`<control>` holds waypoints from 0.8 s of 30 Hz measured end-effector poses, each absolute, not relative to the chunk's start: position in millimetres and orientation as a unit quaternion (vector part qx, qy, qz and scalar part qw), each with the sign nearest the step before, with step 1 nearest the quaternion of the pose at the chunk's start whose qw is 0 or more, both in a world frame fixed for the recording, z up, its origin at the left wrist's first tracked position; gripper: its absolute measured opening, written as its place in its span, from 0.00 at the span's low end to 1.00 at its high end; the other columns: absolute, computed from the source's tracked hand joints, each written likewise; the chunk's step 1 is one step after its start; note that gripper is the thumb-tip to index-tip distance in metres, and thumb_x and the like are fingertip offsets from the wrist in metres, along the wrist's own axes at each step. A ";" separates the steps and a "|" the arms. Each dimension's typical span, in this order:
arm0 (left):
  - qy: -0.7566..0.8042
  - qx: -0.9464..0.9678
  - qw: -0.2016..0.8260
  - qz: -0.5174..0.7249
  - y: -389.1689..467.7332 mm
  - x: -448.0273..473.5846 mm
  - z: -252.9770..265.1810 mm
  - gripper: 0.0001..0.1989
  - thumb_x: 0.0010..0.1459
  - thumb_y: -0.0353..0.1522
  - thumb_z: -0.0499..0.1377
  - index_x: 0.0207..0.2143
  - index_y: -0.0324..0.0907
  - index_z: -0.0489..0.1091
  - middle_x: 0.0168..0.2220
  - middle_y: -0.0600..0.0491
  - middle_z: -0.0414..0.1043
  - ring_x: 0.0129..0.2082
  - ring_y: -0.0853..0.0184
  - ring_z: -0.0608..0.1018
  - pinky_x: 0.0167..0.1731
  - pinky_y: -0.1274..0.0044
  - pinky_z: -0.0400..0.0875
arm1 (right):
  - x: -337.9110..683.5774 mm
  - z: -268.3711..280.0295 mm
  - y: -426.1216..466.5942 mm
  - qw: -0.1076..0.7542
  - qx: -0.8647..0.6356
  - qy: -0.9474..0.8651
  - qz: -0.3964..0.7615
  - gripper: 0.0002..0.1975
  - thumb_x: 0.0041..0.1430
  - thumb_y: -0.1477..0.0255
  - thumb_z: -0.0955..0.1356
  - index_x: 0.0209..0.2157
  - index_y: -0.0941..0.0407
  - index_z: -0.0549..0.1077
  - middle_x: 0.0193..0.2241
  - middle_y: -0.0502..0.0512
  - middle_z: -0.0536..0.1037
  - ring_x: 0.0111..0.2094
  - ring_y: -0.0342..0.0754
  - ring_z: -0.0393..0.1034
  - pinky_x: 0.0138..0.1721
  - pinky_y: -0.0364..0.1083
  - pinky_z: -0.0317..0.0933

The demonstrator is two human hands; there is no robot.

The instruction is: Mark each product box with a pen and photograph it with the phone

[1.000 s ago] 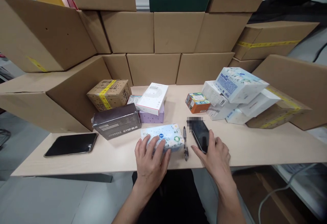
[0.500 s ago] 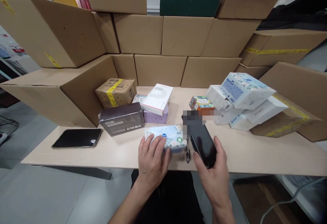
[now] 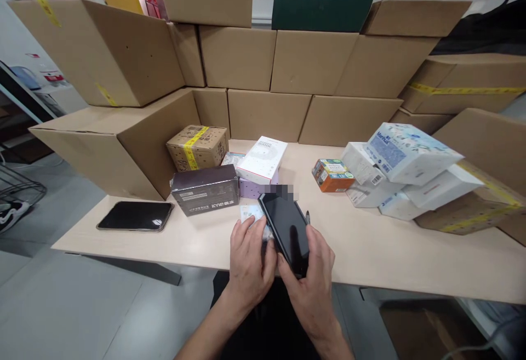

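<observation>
In my right hand (image 3: pixel 310 289) is a black handheld device (image 3: pixel 287 228) with a dark screen, like a phone; my fingers are closed along its sides. My left hand (image 3: pixel 251 261) grips a pale blue floral tissue pack (image 3: pixel 251 212) on the table, fingers over its top and thumb at the near side. The device hangs over the right part of the pack and hides much of it. Just right of the device shows the tip of a thin dark pen-like thing (image 3: pixel 308 217). A blurred patch covers the device's far end.
A dark phone (image 3: pixel 135 216) lies at the left. Behind the pack are a black box (image 3: pixel 205 190), a white box (image 3: pixel 263 158) and a taped carton (image 3: pixel 198 146). An orange box (image 3: pixel 332 175) and stacked white packs (image 3: pixel 411 152) stand right. Large cartons (image 3: pixel 269 116) wall the back.
My right hand has brought the device leftward over the tissue pack, covering its right part. The left hand stays on the pack. The whole view has shifted slightly.
</observation>
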State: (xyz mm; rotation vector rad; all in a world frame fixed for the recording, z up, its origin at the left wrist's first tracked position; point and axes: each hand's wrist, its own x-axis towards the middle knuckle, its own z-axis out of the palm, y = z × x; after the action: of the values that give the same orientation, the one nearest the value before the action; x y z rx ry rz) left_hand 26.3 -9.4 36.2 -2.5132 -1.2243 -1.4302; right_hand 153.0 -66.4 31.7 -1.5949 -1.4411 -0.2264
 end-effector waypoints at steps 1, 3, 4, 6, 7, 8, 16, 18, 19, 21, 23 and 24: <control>-0.391 -0.800 -0.002 -0.455 -9.6 26.3 36.2 0.26 0.62 0.25 0.55 0.63 0.37 0.57 0.55 0.43 0.72 0.60 0.56 0.68 0.62 0.58 0.59 | 153.2 31.8 -66.9 0.470 -0.652 -0.588 -0.092 0.37 0.62 0.65 0.69 0.67 0.56 0.52 0.58 0.70 0.64 0.58 0.61 0.60 0.54 0.65 0.61; -0.391 -0.798 -0.008 -0.458 -10.2 26.3 35.9 0.27 0.63 0.26 0.55 0.63 0.38 0.57 0.55 0.43 0.72 0.60 0.56 0.68 0.62 0.58 0.59 | 153.1 32.0 -67.5 0.470 -0.653 -0.586 -0.092 0.37 0.62 0.64 0.69 0.67 0.56 0.52 0.58 0.70 0.64 0.58 0.62 0.60 0.53 0.65 0.61; -0.391 -0.797 -0.011 -0.460 -10.6 26.3 35.7 0.27 0.63 0.26 0.55 0.63 0.38 0.57 0.55 0.43 0.72 0.60 0.56 0.68 0.62 0.58 0.59 | 152.8 32.0 -67.6 0.470 -0.654 -0.585 -0.092 0.37 0.62 0.64 0.69 0.67 0.56 0.52 0.58 0.70 0.64 0.58 0.62 0.60 0.53 0.65 0.61; -0.390 -0.794 -0.017 -0.466 -11.0 26.4 35.4 0.27 0.63 0.26 0.55 0.63 0.39 0.57 0.55 0.43 0.71 0.60 0.56 0.68 0.62 0.58 0.59 | 152.1 31.9 -67.4 0.472 -0.655 -0.583 -0.094 0.37 0.62 0.64 0.69 0.67 0.55 0.52 0.58 0.70 0.64 0.58 0.62 0.60 0.53 0.65 0.62; -0.389 -0.792 -0.020 -0.469 -11.2 26.6 35.5 0.27 0.63 0.26 0.55 0.63 0.39 0.57 0.56 0.43 0.71 0.60 0.56 0.68 0.62 0.58 0.59 | 151.9 32.0 -67.2 0.472 -0.655 -0.582 -0.094 0.37 0.62 0.64 0.69 0.67 0.55 0.52 0.58 0.70 0.64 0.58 0.62 0.60 0.53 0.64 0.62; -0.389 -0.791 -0.025 -0.472 -11.3 26.8 35.7 0.27 0.63 0.26 0.55 0.63 0.39 0.57 0.56 0.43 0.71 0.60 0.57 0.69 0.63 0.58 0.59 | 151.8 32.0 -67.0 0.473 -0.655 -0.582 -0.094 0.37 0.62 0.64 0.69 0.67 0.55 0.52 0.57 0.69 0.65 0.57 0.62 0.60 0.52 0.64 0.62; -0.393 -0.782 -0.084 -0.477 -13.1 26.9 39.4 0.26 0.64 0.26 0.53 0.64 0.42 0.57 0.56 0.42 0.67 0.60 0.58 0.67 0.62 0.57 0.59 | 154.2 34.3 -66.3 0.472 -0.656 -0.583 -0.083 0.37 0.61 0.62 0.69 0.67 0.56 0.52 0.57 0.69 0.66 0.57 0.61 0.61 0.53 0.63 0.63; -0.395 -0.780 -0.091 -0.477 -13.3 26.6 39.9 0.25 0.64 0.26 0.53 0.63 0.42 0.58 0.56 0.43 0.67 0.60 0.58 0.67 0.62 0.57 0.59 | 154.8 34.8 -66.3 0.468 -0.658 -0.585 -0.077 0.37 0.61 0.62 0.69 0.67 0.56 0.52 0.57 0.69 0.66 0.57 0.61 0.61 0.53 0.63 0.63; -0.396 -0.779 -0.092 -0.478 -13.3 26.6 40.0 0.25 0.64 0.27 0.53 0.63 0.42 0.58 0.56 0.43 0.67 0.60 0.57 0.67 0.62 0.57 0.59 | 155.0 35.1 -66.4 0.467 -0.658 -0.586 -0.076 0.37 0.61 0.62 0.69 0.67 0.56 0.52 0.57 0.69 0.66 0.57 0.61 0.61 0.53 0.63 0.64; -0.397 -0.778 -0.092 -0.479 -13.2 26.5 40.0 0.25 0.64 0.27 0.54 0.63 0.42 0.58 0.56 0.43 0.67 0.59 0.57 0.68 0.63 0.57 0.59 | 155.0 35.6 -66.7 0.467 -0.657 -0.588 -0.076 0.37 0.61 0.63 0.69 0.67 0.56 0.52 0.57 0.68 0.66 0.57 0.61 0.61 0.53 0.63 0.64; -0.396 -0.779 -0.091 -0.477 -13.1 26.6 40.0 0.26 0.64 0.27 0.54 0.64 0.42 0.58 0.57 0.43 0.66 0.60 0.57 0.67 0.63 0.57 0.58 | 154.4 36.0 -67.0 0.469 -0.656 -0.587 -0.078 0.37 0.62 0.63 0.69 0.67 0.55 0.52 0.57 0.68 0.66 0.57 0.61 0.61 0.53 0.63 0.64; -0.396 -0.780 -0.091 -0.475 -13.2 26.6 40.0 0.26 0.64 0.27 0.54 0.64 0.42 0.57 0.57 0.43 0.66 0.60 0.57 0.67 0.63 0.57 0.58 | 154.0 36.2 -67.0 0.469 -0.657 -0.585 -0.078 0.37 0.62 0.63 0.69 0.67 0.55 0.52 0.57 0.68 0.66 0.57 0.61 0.61 0.53 0.63 0.64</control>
State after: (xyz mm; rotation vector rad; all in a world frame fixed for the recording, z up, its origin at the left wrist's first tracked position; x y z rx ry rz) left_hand 26.6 -13.2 40.0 -2.6042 -1.3212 -1.5857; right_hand 154.0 -67.0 36.2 -1.6105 -1.4335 -0.1923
